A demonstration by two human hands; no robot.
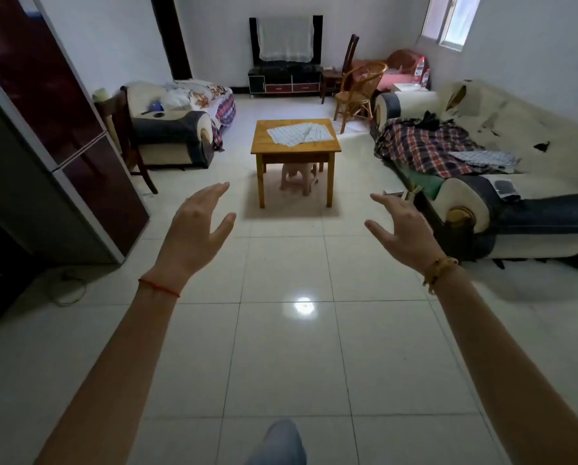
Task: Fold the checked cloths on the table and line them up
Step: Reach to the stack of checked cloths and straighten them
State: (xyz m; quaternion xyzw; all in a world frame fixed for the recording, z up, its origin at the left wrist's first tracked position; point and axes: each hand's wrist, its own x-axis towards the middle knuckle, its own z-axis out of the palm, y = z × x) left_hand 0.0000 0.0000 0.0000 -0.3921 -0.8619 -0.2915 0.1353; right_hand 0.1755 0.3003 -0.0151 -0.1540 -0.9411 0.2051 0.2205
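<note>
The checked cloths (pixel 299 133) lie unfolded, overlapping, on the worktop (pixel 296 147) — well beyond both hands. Left hand (pixel 197 229) and right hand (pixel 403 229) hang empty, fingers spread wide — folding hasn't begun; next, I judge, reach the worktop.

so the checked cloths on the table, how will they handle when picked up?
Likely floppy: the checked cloths lie flat and overlapping on the wooden table, one corner rumpled. Probably light, since they look thin. Pushed, they would likely bunch rather than slide whole.
</note>
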